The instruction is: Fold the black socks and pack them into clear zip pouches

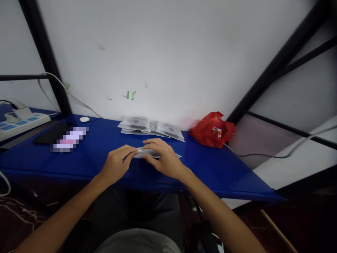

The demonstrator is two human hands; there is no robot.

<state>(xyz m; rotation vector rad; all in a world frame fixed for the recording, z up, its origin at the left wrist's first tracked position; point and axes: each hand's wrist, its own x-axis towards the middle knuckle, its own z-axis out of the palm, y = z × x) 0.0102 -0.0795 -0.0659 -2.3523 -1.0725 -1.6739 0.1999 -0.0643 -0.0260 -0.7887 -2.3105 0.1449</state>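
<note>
Translucent pouch (140, 154) near front edge of desk (207, 168): left hand (118, 163) pinches one end; right hand (165, 159) half-curled over it, grip unclear. Keep it flat.

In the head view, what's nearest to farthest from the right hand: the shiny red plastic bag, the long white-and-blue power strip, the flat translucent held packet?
1. Packet: at the right hand.
2. Red bag: right, farther back.
3. Power strip: far left.

A flat, translucent whitish packet (144, 152), stretched left to right above the near part of a blue counter (216, 168). Its left end is pinched in fingertips; its middle is mostly covered, and a pale corner shows at right.
</note>
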